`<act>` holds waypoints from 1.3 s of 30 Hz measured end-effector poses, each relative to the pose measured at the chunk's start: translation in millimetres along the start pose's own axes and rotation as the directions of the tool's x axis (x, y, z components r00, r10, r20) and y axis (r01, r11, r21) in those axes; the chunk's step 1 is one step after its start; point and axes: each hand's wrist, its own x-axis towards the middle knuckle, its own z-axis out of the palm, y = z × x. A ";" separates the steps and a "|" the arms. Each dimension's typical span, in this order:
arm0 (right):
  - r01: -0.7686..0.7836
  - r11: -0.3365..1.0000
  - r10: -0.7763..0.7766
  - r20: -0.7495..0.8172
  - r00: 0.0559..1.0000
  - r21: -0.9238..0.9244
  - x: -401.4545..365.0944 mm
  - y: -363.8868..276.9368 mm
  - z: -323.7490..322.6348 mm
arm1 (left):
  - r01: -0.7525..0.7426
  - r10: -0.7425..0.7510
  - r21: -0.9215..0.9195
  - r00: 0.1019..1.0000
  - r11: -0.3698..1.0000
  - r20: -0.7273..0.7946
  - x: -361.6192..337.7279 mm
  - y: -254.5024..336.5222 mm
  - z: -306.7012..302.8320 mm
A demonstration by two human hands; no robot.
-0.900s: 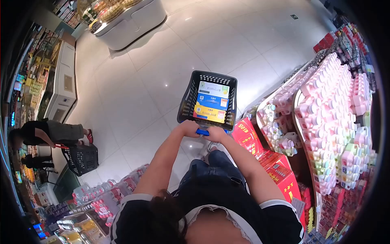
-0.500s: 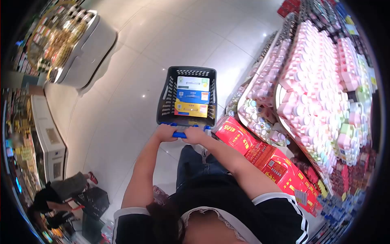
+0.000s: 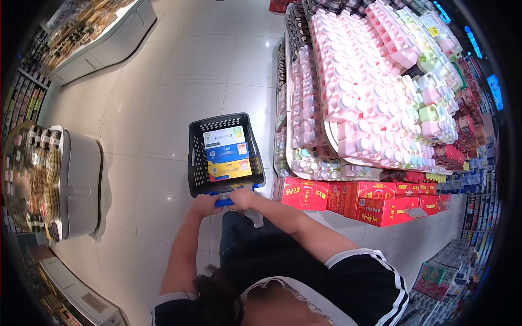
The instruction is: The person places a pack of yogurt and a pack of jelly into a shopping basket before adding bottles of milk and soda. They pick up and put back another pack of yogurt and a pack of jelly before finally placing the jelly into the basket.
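Note:
Both my hands grip the blue handle [image 3: 224, 202] of a black shopping basket [image 3: 196, 173] on the floor in front of me. My left hand [image 3: 206, 205] wraps round the handle's left part. Just beside it, my right hand [image 3: 241, 199] closes round the right part. Three flat boxes lie in a row inside the basket: a white box [image 3: 224, 137] at the far end, a blue box [image 3: 227, 152] in the middle and a yellow box [image 3: 230, 169] nearest me. The basket's lower part and its wheels, if any, are hidden.
To the right stands a large display of pink bottles [image 3: 359, 81]. Red cartons [image 3: 380, 206] are stacked along its near side. At left is a grey-white display stand [image 3: 81, 185] with packaged goods, and another counter [image 3: 109, 49] lies farther ahead. Pale floor tiles [image 3: 147, 130] run between them.
My view has turned rightward and moved forward along the aisle. The left stand now sits closer beside me, and the person with a basket at lower left has left view. Both hands keep their grip.

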 end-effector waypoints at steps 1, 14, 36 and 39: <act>-0.007 1.000 0.007 0.003 1.000 0.000 6.1 0.0 -6.0 | -0.012 0.011 0.020 0.999 1.000 0.039 7.8 -11.2 -4.6; -0.080 0.948 0.305 -0.812 0.497 0.308 -80.3 67.0 -94.3 | 0.069 -0.066 -0.037 0.996 0.997 0.066 85.0 -66.2 -48.5; -0.449 0.872 0.263 -0.961 0.090 0.196 -282.9 184.9 -206.1 | -0.266 0.508 -0.791 0.859 0.551 0.066 295.4 186.4 -58.5; -0.341 0.861 0.409 -0.912 0.026 0.376 -281.4 179.8 -208.4 | -0.058 0.542 -0.892 0.811 0.448 0.219 313.1 216.5 -53.6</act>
